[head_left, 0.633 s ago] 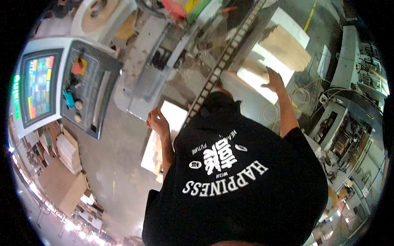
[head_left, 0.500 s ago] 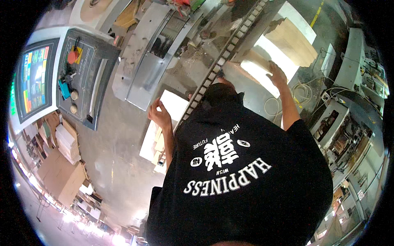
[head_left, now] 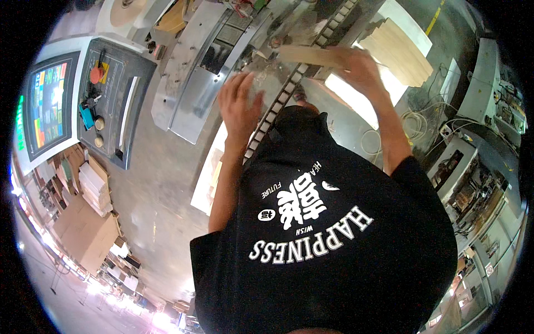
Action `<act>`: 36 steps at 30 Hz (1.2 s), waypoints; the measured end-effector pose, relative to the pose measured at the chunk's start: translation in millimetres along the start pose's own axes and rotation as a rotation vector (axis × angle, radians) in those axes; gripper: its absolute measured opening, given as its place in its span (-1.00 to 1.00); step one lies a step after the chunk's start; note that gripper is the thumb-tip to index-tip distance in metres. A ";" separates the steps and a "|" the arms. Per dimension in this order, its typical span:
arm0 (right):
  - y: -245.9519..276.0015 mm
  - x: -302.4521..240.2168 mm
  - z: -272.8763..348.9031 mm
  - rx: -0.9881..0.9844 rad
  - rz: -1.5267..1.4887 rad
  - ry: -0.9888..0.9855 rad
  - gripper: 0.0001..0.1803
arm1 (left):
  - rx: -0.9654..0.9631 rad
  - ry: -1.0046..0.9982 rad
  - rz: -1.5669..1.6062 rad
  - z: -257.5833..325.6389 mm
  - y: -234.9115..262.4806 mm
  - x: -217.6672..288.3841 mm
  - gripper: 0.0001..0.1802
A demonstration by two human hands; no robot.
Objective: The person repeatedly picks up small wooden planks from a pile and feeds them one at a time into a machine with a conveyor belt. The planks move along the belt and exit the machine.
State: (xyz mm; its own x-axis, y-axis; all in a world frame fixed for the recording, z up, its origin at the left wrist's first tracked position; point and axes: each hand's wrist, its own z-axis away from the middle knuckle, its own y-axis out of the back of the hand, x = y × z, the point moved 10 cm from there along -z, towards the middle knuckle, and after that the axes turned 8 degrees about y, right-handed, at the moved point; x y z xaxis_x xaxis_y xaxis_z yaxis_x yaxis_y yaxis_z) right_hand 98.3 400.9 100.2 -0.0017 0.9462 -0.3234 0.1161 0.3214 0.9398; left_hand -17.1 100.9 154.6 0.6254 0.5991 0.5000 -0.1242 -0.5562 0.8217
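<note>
A narrow light wooden strip (head_left: 305, 55) reaches left from my right hand (head_left: 359, 69), crossing above the slotted dark rail (head_left: 289, 86). The fingers of that hand are closed around the strip's right end. My left hand (head_left: 239, 106) is raised near the edge of the metal machine bed (head_left: 192, 103), fingers apart and nothing in them. To the right of the rail, a stack of pale wooden strips (head_left: 397, 53) rests on a bright white sheet (head_left: 345, 97). Another white sheet (head_left: 206, 186) lies partly hidden behind my left forearm.
At the left stands a control panel with a lit screen (head_left: 47, 106), a red button (head_left: 97, 74) and keys. Coiled pale hose (head_left: 411, 125) lies on the floor at right, beside open machinery (head_left: 453, 161). Cardboard boxes (head_left: 86, 231) are stacked at lower left.
My right hand has left the stack and swung left with a wooden strip. My left hand has risen forward toward the machine bed, and its fingers have spread.
</note>
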 end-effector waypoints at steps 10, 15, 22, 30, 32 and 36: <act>-21.2 -115.4 -115.8 -0.061 -0.011 0.354 -0.28 | -0.095 0.098 -0.122 -17.3 -51.1 -46.4 -0.34; -29.5 -55.8 -104.1 0.040 -0.212 0.076 -0.34 | 0.004 0.309 -0.247 44.4 -37.1 -167.9 -0.35; -75.0 -44.8 -109.0 -0.031 -0.616 -0.049 -0.43 | 0.000 0.407 -0.212 37.8 -26.8 -217.6 -0.39; -199.7 -119.9 -157.1 -0.213 -1.441 -0.146 -0.44 | 0.227 0.463 -0.326 8.2 -17.9 -232.8 -0.49; -217.4 -143.8 -173.3 -0.229 -1.746 -0.208 -0.40 | 0.244 0.483 -0.421 1.0 -18.1 -234.8 -0.50; -247.7 -177.1 -185.3 -0.290 -2.007 -0.371 -0.10 | 0.282 0.492 -0.321 -8.1 -11.4 -240.7 -0.55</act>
State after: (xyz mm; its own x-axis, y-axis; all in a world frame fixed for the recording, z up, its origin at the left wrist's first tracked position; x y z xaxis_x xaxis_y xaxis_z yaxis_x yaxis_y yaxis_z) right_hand -114.2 160.4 -54.8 0.2633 -0.6957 -0.6684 0.0819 0.7065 -0.7030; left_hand -172.5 -32.3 27.1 0.1633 0.9171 0.3636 0.2590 -0.3954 0.8812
